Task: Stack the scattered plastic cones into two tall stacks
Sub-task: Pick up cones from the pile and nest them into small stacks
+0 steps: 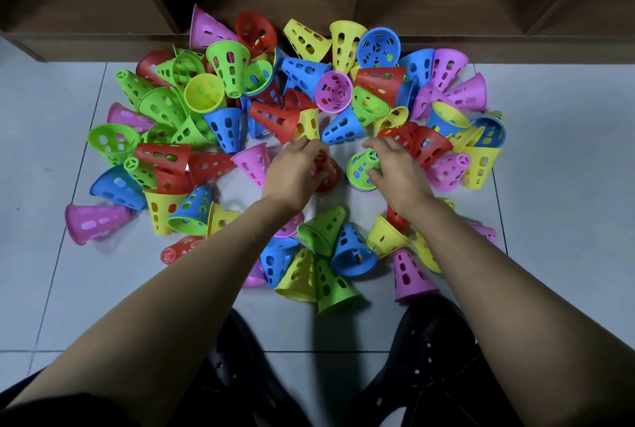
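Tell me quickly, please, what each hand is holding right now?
Left hand: closed around a red cone.
Right hand: closed around a green cone.

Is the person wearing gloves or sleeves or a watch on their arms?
No. The left hand and right hand wear no gloves, rings or watch. The left forearm and right forearm are uncovered too; no sleeve shows in the picture.

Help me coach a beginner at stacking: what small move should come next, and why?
Probably settle both cones upright on the floor as stack bases: the left hand grips a red cone, the right hand a green cone, side by side but apart, with loose cones scattered all round.
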